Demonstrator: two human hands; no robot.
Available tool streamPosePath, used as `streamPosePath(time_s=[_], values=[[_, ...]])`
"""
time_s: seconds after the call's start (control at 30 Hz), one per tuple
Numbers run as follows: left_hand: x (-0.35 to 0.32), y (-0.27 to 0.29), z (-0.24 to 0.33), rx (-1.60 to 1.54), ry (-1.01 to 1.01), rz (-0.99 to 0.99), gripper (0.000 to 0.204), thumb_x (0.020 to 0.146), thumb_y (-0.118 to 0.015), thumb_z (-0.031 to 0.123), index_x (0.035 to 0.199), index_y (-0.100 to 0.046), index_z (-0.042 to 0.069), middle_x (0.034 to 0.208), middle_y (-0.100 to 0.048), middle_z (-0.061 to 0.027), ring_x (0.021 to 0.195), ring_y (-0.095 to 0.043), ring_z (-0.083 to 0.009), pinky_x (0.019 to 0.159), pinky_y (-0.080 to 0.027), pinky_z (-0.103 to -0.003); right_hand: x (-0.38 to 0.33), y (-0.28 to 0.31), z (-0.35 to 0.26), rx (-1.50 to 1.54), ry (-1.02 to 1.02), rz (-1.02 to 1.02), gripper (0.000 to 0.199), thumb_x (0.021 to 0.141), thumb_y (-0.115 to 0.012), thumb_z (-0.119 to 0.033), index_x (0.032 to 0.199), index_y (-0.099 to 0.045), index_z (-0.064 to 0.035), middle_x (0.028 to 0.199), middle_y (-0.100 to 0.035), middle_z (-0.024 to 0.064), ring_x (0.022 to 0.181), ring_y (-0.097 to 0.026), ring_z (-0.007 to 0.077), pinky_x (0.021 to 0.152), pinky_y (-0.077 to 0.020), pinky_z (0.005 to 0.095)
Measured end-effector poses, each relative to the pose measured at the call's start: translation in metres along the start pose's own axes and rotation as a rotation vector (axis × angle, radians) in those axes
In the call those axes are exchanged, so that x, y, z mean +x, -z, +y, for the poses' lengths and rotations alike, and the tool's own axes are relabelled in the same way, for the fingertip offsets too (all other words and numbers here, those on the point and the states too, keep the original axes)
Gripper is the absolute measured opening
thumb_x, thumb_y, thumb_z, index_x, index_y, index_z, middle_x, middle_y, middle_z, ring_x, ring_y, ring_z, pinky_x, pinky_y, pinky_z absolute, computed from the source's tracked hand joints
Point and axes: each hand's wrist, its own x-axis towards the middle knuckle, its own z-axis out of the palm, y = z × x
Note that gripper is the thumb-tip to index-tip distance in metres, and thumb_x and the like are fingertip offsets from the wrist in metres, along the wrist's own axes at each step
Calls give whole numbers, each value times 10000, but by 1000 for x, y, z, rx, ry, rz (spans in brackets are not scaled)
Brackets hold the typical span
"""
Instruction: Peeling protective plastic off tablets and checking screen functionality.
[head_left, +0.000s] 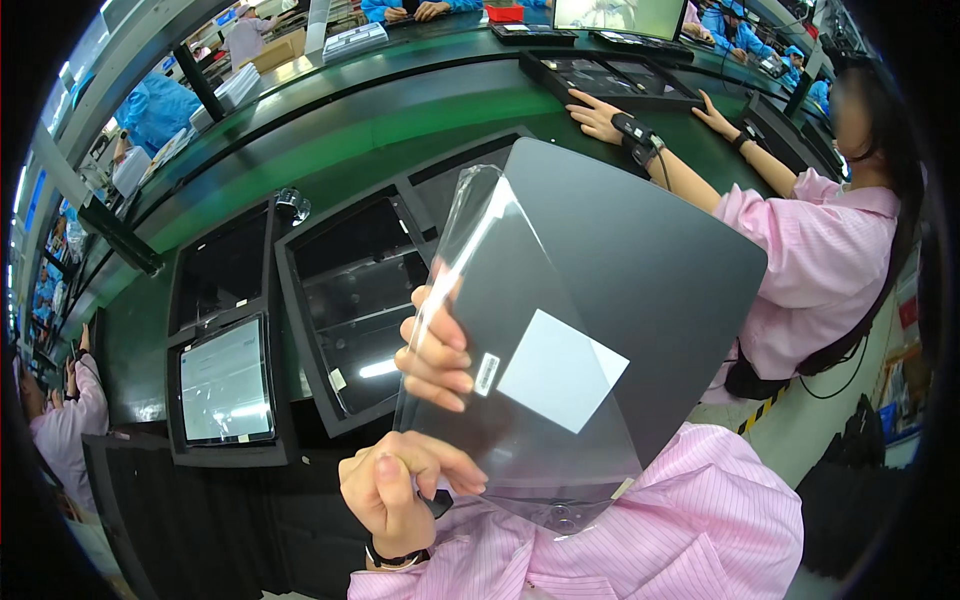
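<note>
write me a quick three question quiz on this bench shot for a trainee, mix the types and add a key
1. True or false: the white square on the dark grey panel is larger than the small label beside it.
2. Where are the camera wearer's hands?
a) at the panel's upper right corner
b) at the panel's left side
c) on the trays lying on the bench
3. Fill in one word for its look: a ___ plastic film overlaps part of the panel.

Key: 1. True. 2. b. 3. Clear.
</note>
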Motion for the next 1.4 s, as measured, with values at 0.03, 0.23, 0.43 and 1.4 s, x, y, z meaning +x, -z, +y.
streamPosePath(time_s=[0.03,0.23,0.43,1.4], values=[[-1,-2,3,5,-16,3,421,948,-253,160,581,-401,18,567,-597,-199,386,-520,-142,375,-423,-221,8,-15,-30,278,132,-96,310,908,-262,-227,1176,-214,-78,1071,-386,105,906,-436,178,706,-389,275],[4,-15,15,-50,-260,2,420,954,-282,184,547,-319,86,389,-430,-102,277,-430,-174,259,-298,-222,86,-37,-123,991,605,-582,603,958,-30,-434,778,-406,1,626,-390,99,501,-439,227,413,-457,325],[7,-8,45,-159,-526,-77,474,955,-330,200,496,-326,84,406,-474,-120,284,-456,-178,257,-366,-237,86,79,-105,1131,421,-901,703,884,-300,-609,688,-555,16,579,-498,118,472,-495,253,441,-432,349],[180,104,22,848,-164,-213,238,873,-533,183,1039,-552,14,1027,-588,-118,977,-554,-230,827,-441,-320,12,4,-230,-1189,866,1096,410,953,-386,-106,562,-423,12,503,-427,22,446,-346,77,432,-262,242]])
